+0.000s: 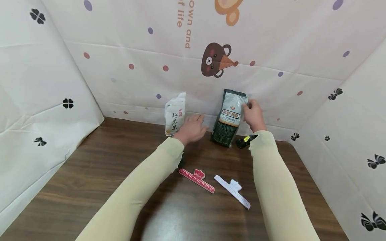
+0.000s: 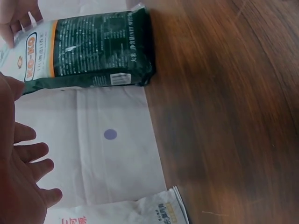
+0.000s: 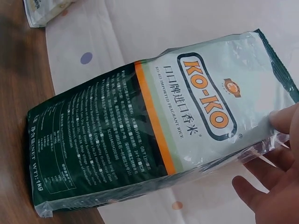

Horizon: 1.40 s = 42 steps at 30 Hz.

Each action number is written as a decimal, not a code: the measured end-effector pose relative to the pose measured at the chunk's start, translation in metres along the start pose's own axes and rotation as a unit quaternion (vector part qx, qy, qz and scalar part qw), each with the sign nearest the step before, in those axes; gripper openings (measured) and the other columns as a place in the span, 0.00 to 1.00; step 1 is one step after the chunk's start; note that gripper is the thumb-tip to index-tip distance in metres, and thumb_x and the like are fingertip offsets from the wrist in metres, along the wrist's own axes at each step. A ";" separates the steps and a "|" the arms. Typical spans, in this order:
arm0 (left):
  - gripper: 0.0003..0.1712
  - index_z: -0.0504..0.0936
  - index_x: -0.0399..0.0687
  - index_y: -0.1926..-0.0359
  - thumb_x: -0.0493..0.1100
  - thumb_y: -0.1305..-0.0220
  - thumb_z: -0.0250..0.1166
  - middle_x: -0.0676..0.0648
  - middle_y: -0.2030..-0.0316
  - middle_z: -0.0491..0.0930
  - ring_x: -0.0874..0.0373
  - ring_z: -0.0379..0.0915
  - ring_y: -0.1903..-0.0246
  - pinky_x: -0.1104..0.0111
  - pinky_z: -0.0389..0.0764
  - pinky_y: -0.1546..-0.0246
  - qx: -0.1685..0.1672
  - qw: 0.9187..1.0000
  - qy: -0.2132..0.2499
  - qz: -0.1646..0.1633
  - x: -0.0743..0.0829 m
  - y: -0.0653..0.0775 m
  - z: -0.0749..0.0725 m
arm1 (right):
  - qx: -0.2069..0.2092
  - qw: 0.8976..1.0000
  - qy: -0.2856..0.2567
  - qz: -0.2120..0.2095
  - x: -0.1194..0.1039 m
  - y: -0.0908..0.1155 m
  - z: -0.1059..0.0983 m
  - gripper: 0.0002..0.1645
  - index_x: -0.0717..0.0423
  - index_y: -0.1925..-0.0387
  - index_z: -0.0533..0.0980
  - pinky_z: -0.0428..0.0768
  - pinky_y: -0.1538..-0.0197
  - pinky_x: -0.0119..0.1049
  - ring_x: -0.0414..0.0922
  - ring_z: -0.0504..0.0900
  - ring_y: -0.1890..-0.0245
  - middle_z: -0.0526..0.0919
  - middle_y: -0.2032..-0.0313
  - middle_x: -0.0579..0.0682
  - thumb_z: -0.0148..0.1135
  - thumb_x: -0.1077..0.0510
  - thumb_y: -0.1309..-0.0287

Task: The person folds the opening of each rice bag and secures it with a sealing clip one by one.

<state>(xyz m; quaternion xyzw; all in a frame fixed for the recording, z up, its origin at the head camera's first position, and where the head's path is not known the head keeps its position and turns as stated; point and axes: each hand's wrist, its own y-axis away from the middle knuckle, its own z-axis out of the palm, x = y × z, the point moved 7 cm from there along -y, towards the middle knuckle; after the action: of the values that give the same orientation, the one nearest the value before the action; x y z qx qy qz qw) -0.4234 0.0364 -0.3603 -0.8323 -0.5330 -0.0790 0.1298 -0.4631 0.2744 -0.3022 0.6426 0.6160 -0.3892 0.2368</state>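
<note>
A green and silver KO-KO bag of rice [image 1: 230, 118] stands on the table, leaning against the back cloth. My right hand [image 1: 254, 115] pinches its upper right edge; in the right wrist view the thumb [image 3: 284, 119] lies on the front, with fingers behind the edge. Between this bag and a smaller white bag [image 1: 173, 115] with red and black lettering, my left hand [image 1: 192, 129] hovers with fingers spread and nothing in them. The left wrist view shows the left fingers [image 2: 35, 151] apart from both bags. Part of the white bag is hidden behind the left hand.
A red bag clip [image 1: 197, 180] and a white bag clip [image 1: 233, 191], both with piano-key patterns, lie on the dark wooden table [image 1: 99, 177] between the forearms. Printed cloth walls [image 1: 126, 87] enclose the back and both sides.
</note>
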 end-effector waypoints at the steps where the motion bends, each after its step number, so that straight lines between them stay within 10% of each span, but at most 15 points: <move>1: 0.37 0.50 0.45 0.25 0.60 0.25 0.39 0.42 0.26 0.53 0.47 0.47 0.26 0.49 0.48 0.27 -0.002 1.000 0.003 0.000 0.001 -0.001 0.000 | 0.000 1.000 -0.004 -0.003 0.000 0.001 0.000 0.27 0.59 0.37 0.62 0.75 0.63 0.38 0.49 0.71 0.57 0.71 0.46 0.60 0.39 0.45 0.26; 17: 0.41 0.49 0.45 0.25 0.65 0.27 0.39 0.44 0.26 0.55 0.49 0.53 0.28 0.56 0.58 0.29 0.025 0.995 0.094 0.001 0.018 -0.017 -0.014 | -0.027 0.997 -0.061 -0.033 0.004 0.011 0.004 0.25 0.56 0.45 0.64 0.69 0.54 0.42 0.51 0.69 0.49 0.70 0.50 0.54 0.43 0.40 0.28; 26: 0.43 0.43 0.56 0.23 0.65 0.30 0.47 0.49 0.27 0.59 0.53 0.57 0.29 0.56 0.64 0.32 0.032 0.955 0.291 -0.049 0.026 -0.037 -0.033 | -0.042 0.996 -0.063 -0.056 0.003 0.008 0.006 0.23 0.56 0.49 0.64 0.70 0.50 0.44 0.52 0.71 0.46 0.70 0.51 0.55 0.45 0.41 0.29; 42: 0.25 0.62 0.58 0.32 0.52 0.27 0.51 0.48 0.32 0.67 0.56 0.65 0.34 0.61 0.72 0.38 0.091 0.914 0.391 -0.054 0.045 -0.052 -0.059 | -0.064 0.993 -0.057 -0.084 0.002 0.020 0.002 0.24 0.57 0.47 0.66 0.69 0.43 0.48 0.49 0.71 0.47 0.73 0.50 0.56 0.46 0.41 0.29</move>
<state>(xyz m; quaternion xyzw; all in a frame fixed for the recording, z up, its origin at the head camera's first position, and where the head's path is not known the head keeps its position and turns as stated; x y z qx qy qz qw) -0.4518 0.0786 -0.2854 -0.6894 -0.4886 -0.3565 0.3986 -0.4445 0.2712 -0.3080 0.5486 0.6773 -0.4032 0.2787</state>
